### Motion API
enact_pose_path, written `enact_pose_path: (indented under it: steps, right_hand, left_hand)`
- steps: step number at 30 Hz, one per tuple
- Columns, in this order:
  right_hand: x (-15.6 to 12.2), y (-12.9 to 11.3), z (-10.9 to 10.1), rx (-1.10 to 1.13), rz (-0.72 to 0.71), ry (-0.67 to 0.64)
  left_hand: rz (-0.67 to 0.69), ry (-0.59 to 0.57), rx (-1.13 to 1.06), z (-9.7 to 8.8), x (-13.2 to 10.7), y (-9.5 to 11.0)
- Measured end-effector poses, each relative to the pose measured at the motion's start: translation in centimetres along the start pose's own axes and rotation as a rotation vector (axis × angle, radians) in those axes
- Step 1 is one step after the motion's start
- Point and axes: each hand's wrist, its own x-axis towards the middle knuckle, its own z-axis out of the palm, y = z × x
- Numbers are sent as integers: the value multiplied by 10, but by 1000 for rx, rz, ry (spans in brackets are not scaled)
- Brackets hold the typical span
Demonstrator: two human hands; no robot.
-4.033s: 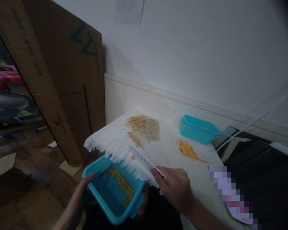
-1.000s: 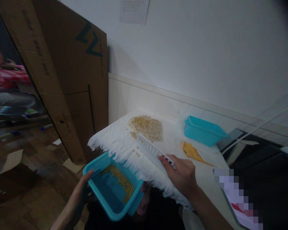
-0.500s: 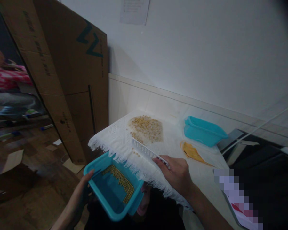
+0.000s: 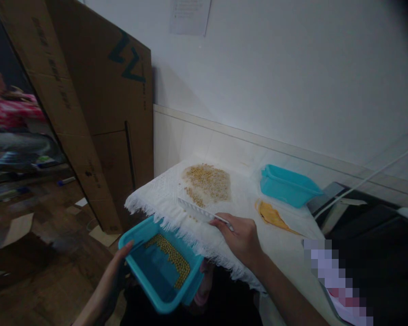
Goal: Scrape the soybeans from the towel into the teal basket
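My left hand grips the left rim of a blue plastic bin, thumb over the edge. Round yellow beans lie along one side of its floor. The bin sits tilted below the fringed edge of a white tablecloth. My right hand is closed on the end of a white slotted plastic strip, which stands on edge on the cloth. Just beyond the strip spreads a heap of yellow beans mixed with paler grains. A few loose beans lie on the near side of the strip.
Another blue bin stands at the table's back right, beside a flat yellow leaf-shaped piece. A tall cardboard box rises at the left. A white cable crosses on the right. A person in a red checked top is at far left.
My right hand has moved the slotted strip a little left and toward the cloth's fringed edge. The left hand and its bin have hardly moved.
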Motion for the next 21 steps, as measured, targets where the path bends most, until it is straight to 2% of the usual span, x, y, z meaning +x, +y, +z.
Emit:
enact_pose_path:
  steps: [4, 11, 16, 21]
  right_hand:
    - [1, 2, 0, 94, 23, -41]
    - [-6, -2, -7, 156, 53, -36]
    - [-8, -21, -6, 142, -5, -11]
    - [-7, -45, -8, 131, -70, 5]
  left_hand:
    - [-14, 19, -2, 0, 0, 0]
    - [-60, 13, -8, 3, -3, 3]
    - [-19, -13, 17, -1, 2, -2]
    - [-35, -9, -3, -3, 7, -5]
